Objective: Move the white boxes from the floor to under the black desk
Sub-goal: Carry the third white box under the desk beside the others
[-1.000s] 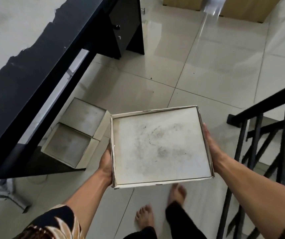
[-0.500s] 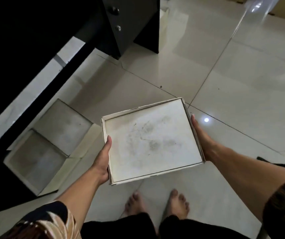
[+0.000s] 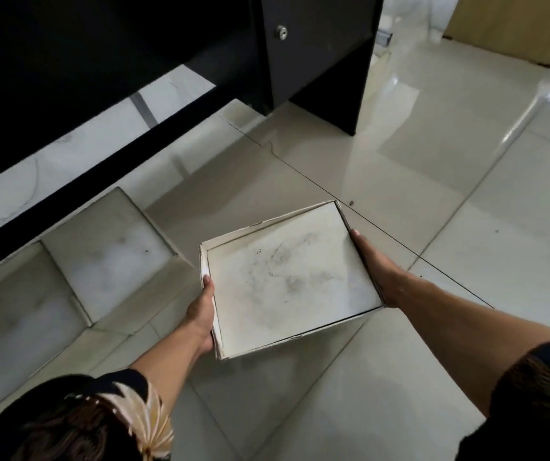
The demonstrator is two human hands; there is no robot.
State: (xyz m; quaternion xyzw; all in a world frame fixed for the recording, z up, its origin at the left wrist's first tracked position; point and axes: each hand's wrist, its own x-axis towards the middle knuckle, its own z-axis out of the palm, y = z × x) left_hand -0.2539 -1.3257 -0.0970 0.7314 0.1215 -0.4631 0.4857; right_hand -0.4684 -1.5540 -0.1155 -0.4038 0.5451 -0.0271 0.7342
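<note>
I hold a flat white box (image 3: pixel 291 279) with a smudged top between both hands, low over the tiled floor. My left hand (image 3: pixel 202 314) grips its left edge and my right hand (image 3: pixel 378 271) presses its right edge. Two more white boxes lie side by side on the floor to the left: one (image 3: pixel 110 251) nearer the middle, the other (image 3: pixel 14 327) at the far left, both partly beneath the front bar of the black desk (image 3: pixel 100 61). The held box hangs just right of them.
The desk's drawer unit (image 3: pixel 316 51) with a round lock stands at the top centre. A wooden panel (image 3: pixel 506 24) is at the top right. Glossy pale floor tiles (image 3: pixel 433 194) spread to the right.
The view has dropped much lower and closer to the floor and desk. The held box has gone down and forward, nearer the two floor boxes. My feet and the railing have left the view.
</note>
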